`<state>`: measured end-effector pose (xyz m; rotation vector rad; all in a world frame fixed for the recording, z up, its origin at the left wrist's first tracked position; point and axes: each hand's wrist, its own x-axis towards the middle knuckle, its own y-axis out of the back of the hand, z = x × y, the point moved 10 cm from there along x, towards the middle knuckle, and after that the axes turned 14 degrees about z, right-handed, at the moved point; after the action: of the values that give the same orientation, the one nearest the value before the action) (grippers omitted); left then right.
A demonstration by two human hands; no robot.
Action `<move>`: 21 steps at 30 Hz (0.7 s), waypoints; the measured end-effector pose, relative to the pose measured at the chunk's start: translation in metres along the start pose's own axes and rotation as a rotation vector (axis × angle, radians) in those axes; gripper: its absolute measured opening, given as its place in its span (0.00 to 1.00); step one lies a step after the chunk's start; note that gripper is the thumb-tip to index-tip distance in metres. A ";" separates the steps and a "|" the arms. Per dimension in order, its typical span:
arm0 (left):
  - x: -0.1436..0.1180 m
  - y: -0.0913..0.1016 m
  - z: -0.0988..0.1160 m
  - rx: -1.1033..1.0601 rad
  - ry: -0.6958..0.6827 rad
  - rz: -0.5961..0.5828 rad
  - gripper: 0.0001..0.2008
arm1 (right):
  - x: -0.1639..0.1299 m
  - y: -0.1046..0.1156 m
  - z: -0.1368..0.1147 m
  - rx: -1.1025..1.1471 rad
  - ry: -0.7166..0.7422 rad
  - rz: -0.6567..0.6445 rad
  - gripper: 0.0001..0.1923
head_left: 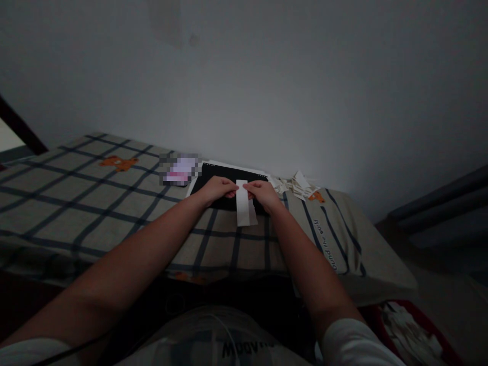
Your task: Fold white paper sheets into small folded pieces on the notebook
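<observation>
A folded strip of white paper (242, 207) hangs between my two hands, its lower end drooping toward the front of the cloth. My left hand (221, 188) pinches its left edge near the top. On the opposite edge, the thumb and fingers of my right hand (264, 193) are closed on the same strip. Beneath both hands lies a flat black board or folder (209, 175), partly covered by them. To the right of my right hand is a loose pile of white paper strips (301, 185).
A checked tablecloth (125, 203) covers the table against a grey wall (267, 91). Left of the black board lies a phone-like object (181, 170), blurred out. At lower right, a red container (430, 320) holds whitish scraps. Dark grey fabric (450, 223) hangs at the right.
</observation>
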<state>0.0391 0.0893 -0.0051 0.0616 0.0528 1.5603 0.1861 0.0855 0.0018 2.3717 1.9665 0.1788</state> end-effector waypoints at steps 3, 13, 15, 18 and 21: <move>-0.001 0.000 0.001 -0.008 0.005 -0.008 0.04 | -0.001 -0.002 0.000 0.018 -0.009 -0.021 0.07; -0.004 -0.002 0.006 0.034 -0.023 -0.018 0.05 | 0.003 -0.004 0.004 0.060 -0.009 -0.041 0.06; -0.004 -0.001 0.005 0.010 -0.012 -0.008 0.04 | 0.003 -0.006 0.005 0.075 -0.015 -0.057 0.05; -0.002 0.001 0.005 0.006 -0.027 0.000 0.04 | 0.002 -0.008 0.007 0.103 -0.027 -0.074 0.05; -0.001 0.000 0.003 0.030 -0.030 -0.009 0.05 | 0.003 -0.007 0.007 0.116 -0.024 -0.063 0.06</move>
<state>0.0389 0.0879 -0.0019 0.1081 0.0522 1.5494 0.1803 0.0904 -0.0059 2.3639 2.0914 0.0334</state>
